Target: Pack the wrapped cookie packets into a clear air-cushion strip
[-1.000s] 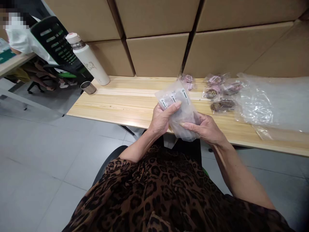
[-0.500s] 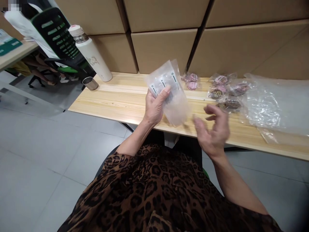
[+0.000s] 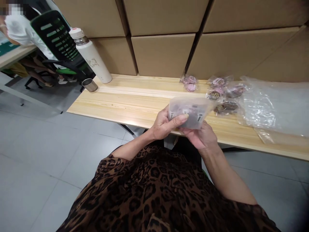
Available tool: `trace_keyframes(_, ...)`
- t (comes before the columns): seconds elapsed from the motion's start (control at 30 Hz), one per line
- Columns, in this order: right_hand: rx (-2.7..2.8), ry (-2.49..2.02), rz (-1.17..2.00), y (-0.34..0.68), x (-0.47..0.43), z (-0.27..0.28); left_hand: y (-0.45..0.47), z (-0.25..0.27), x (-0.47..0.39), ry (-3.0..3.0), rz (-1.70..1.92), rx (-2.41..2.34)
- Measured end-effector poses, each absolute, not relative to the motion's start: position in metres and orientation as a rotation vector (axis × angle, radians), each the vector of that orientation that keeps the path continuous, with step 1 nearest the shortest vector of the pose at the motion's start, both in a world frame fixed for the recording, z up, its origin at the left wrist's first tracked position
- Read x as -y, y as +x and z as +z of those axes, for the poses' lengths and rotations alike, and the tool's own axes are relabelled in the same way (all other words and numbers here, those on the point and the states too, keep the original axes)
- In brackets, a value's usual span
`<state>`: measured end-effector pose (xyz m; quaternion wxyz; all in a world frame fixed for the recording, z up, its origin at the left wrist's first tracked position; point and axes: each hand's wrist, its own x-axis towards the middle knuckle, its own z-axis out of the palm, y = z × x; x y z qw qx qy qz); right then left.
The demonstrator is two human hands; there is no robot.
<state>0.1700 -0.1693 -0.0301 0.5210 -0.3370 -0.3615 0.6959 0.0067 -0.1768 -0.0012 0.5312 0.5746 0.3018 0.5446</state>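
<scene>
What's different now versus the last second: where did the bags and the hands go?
The stack of small clear bags, raised upright in the left hand half a second ago, has come down and now lies flat over the table edge. The right hand, which had let go, is back under it. The white bottle, metal cup and packets lie as before.

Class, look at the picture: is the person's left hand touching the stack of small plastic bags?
Touching. The head view shows the left hand with its thumb pressed flat on the bags.
</scene>
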Motion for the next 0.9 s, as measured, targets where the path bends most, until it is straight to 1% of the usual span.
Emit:
trace_keyframes(0.13, 0.765, -0.752, 1.602, 0.159, 0.164, -0.039, -0.002, -0.013, 0.156, 1.603, 1.418, -1.001)
trace_keyframes(0.2, 0.812, -0.735, 1.630, 0.157, 0.162, -0.038, -0.007, -0.014, 0.147, 1.531, 1.309, -0.977)
trace_keyframes(0.3, 0.909, -0.699, 1.693, 0.156, 0.156, -0.032, -0.012, -0.014, 0.137, 1.261, 1.089, -0.834)
trace_keyframes(0.37, 1.022, -0.695, 1.707, 0.155, 0.148, -0.029, -0.015, -0.013, 0.133, 1.156, 1.074, -0.818)
trace_keyframes(0.53, 1.233, -0.752, 1.570, 0.139, 0.108, -0.029, -0.035, -0.016, 0.108, 1.048, 1.348, -0.925)
trace_keyframes(0.67, 1.253, -0.816, 1.464, 0.106, 0.053, -0.036, -0.061, -0.022, 0.061, 0.950, 1.519, -1.069)
trace_keyframes(0.8, 1.334, -1.043, 1.301, 0.055, -0.004, -0.043, -0.096, -0.025, 0.004, 0.954, 1.675, -1.293)
trace_keyframes(0.9, 1.523, -1.242, 1.093, 0.021, -0.036, -0.046, -0.124, -0.029, -0.031, 1.046, 1.689, -1.515)
